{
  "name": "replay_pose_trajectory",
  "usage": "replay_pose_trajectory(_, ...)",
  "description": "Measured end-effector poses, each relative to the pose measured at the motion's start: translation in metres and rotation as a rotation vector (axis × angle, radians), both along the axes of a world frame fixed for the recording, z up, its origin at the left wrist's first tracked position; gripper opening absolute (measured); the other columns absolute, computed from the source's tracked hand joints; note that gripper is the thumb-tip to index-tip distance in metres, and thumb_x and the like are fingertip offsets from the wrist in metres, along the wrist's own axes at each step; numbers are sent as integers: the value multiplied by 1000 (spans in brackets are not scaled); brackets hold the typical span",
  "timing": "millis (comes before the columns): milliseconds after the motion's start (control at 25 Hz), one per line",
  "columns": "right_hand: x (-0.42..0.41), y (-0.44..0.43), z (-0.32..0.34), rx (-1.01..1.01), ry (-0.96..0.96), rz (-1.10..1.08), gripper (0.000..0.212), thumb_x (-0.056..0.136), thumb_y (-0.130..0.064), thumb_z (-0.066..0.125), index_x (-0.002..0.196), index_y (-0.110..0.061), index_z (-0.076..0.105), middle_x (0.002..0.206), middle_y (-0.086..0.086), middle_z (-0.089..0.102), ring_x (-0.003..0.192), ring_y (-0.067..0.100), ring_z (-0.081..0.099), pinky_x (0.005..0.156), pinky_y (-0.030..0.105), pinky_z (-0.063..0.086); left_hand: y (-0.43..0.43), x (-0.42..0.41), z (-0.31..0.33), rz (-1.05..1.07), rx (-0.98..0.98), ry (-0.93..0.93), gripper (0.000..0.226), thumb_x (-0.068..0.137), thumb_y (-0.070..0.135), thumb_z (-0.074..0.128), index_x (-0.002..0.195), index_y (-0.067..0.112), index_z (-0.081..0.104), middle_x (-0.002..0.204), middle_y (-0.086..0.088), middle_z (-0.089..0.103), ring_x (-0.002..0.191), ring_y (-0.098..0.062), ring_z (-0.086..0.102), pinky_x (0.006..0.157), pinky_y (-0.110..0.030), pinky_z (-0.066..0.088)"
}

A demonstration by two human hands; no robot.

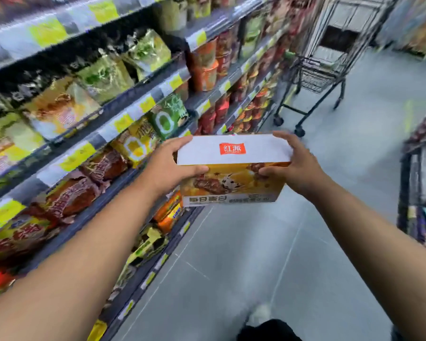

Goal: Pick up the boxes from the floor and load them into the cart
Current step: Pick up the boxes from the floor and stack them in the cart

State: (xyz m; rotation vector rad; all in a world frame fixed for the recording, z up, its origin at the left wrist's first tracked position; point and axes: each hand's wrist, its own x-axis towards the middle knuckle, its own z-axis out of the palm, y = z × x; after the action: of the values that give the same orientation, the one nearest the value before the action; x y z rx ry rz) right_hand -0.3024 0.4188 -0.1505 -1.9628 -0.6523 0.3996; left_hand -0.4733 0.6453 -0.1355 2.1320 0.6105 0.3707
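Observation:
A snack box (234, 166) with a white top bearing a red logo and an orange printed front is held in the air at mid-frame. My left hand (170, 166) grips its left end, thumb across the front and fingers over the top edge. My right hand (293, 166) grips its right end the same way. A wire shopping cart (327, 62) on black wheels stands further down the aisle, ahead and to the right of the box. The frame is blurred by motion.
Store shelves (123, 112) packed with snack bags and cup noodles run along the whole left side. Grey tiled floor (256, 254) stretches ahead. A dark rack with goods (421, 183) stands at the right edge. My shoe (261, 313) shows at the bottom.

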Motion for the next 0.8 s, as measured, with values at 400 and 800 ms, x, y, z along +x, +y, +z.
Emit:
replay_pose_trajectory(400,268,-47,17,-30,-96,-189,72,60,-35,87,120,-43,47,137,-4,44,120,17,41,90,26,37,-10,321,3,-225,-24,-15,88,54,47,89,133,27,55,134,5,50,120,-15,50,102,-42,45)
replay_pose_trajectory(800,537,-11,19,-71,-124,-303,69,67,-26,86,121,-43,45,137,-2,43,114,7,37,90,20,31,41,623,1,-340,-57,-44,87,56,46,89,133,26,55,135,7,48,118,-10,47,104,-34,41)
